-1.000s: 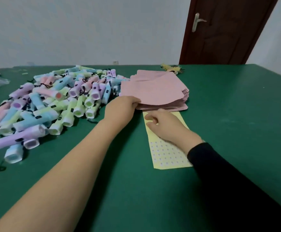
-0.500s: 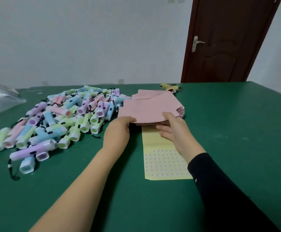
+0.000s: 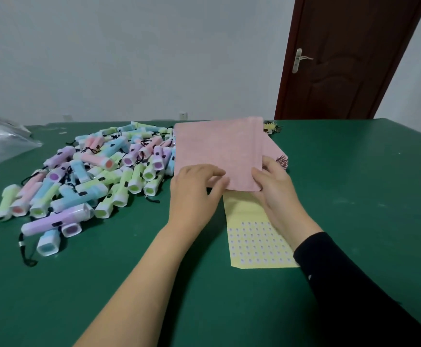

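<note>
The green table (image 3: 354, 196) is my whole bench, and the heap of pastel torches (image 3: 91, 176) covers it at ten o'clock from my hands. The pink pouch (image 3: 217, 151) I am working on is tilted up off the table at twelve o'clock. Its lower edge hangs just above the yellow sticker sheet (image 3: 252, 221), which lies flat at six o'clock of it, and the pink stack (image 3: 278, 156) peeks out behind at two o'clock. My left hand (image 3: 194, 194) pinches the pouch's lower left edge with the fingers laid over its face. My right hand (image 3: 274, 186) grips the lower right corner, thumb on the front. I judge the step to be freeing this one pouch and opening it, though I cannot tell which edge is the mouth. A light pinch should do. I would slide the two layers apart with my fingertips, check that no second pouch clings behind, then reach to ten o'clock for a torch.
</note>
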`<state>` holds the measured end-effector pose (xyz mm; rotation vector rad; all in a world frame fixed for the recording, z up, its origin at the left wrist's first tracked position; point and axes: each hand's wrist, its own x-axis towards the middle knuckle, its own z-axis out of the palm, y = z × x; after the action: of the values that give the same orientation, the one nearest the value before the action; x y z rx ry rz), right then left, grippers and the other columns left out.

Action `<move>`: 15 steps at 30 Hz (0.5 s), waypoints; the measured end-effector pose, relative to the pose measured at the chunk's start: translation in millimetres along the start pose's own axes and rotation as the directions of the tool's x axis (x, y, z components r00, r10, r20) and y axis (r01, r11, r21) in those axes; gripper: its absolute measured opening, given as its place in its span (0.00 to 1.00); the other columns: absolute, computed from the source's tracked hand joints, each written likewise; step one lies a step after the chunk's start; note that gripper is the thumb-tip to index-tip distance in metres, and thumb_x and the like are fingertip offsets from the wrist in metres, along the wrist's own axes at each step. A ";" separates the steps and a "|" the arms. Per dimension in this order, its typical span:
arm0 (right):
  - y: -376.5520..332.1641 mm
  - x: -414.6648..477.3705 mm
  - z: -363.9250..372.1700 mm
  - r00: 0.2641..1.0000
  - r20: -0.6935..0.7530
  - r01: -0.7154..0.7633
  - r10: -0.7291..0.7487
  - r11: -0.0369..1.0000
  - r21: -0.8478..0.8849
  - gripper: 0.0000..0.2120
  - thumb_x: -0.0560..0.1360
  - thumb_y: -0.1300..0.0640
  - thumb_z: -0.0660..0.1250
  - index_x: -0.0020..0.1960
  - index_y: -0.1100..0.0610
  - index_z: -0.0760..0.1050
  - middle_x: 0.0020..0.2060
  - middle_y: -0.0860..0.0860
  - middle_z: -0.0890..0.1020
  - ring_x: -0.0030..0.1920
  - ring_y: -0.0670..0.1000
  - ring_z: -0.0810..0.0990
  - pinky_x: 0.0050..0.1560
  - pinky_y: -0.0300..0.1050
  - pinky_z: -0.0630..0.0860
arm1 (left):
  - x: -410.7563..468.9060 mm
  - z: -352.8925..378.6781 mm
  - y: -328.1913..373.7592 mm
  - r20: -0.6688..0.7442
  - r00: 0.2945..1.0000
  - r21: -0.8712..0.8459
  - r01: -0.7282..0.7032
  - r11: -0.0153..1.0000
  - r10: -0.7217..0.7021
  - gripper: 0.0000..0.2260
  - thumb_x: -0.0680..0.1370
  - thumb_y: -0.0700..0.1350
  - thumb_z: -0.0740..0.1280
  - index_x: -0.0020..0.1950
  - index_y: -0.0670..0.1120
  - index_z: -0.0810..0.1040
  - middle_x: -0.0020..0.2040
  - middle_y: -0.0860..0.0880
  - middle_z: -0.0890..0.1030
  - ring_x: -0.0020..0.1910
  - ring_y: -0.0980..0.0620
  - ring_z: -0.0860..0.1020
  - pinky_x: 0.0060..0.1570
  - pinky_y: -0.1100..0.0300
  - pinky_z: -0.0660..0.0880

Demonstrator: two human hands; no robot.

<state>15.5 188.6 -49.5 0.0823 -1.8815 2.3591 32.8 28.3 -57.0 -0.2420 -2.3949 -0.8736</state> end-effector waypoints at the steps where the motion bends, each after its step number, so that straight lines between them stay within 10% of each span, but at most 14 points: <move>1: -0.1 -2.6 3.9 1.000 0.016 0.013 -0.013 1.000 0.001 0.11 0.80 0.65 0.60 0.60 0.57 0.75 0.54 0.55 0.84 0.55 0.55 0.83 0.58 0.54 0.79 | 0.8 -0.8 2.5 -0.005 1.000 -0.060 0.014 0.998 -0.014 0.07 0.79 0.52 0.67 0.54 0.54 0.83 0.56 0.59 0.81 0.59 0.54 0.74 0.62 0.54 0.68; 9: 3.2 -19.6 32.6 0.992 0.060 0.116 -0.112 0.990 -0.085 0.04 0.80 0.59 0.64 0.48 0.55 0.77 0.40 0.48 0.86 0.44 0.47 0.84 0.50 0.45 0.79 | -3.7 -12.4 22.3 0.018 0.978 -0.605 0.177 0.776 -0.209 0.03 0.77 0.44 0.70 0.49 0.51 0.80 0.48 0.57 0.82 0.46 0.62 0.79 0.46 0.71 0.72; 15: 1.1 -22.7 31.9 0.998 0.040 0.046 -0.048 0.997 0.065 0.08 0.81 0.62 0.62 0.59 0.61 0.75 0.51 0.59 0.85 0.54 0.59 0.83 0.60 0.60 0.77 | -3.8 -12.7 25.7 0.000 0.988 -0.487 0.132 0.863 -0.152 0.10 0.79 0.41 0.67 0.50 0.57 0.80 0.50 0.59 0.81 0.48 0.64 0.78 0.46 0.74 0.71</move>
<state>36.8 155.9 -46.0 0.1807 -1.8009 2.4043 50.7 40.1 -37.6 -0.2375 -2.1376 -1.5361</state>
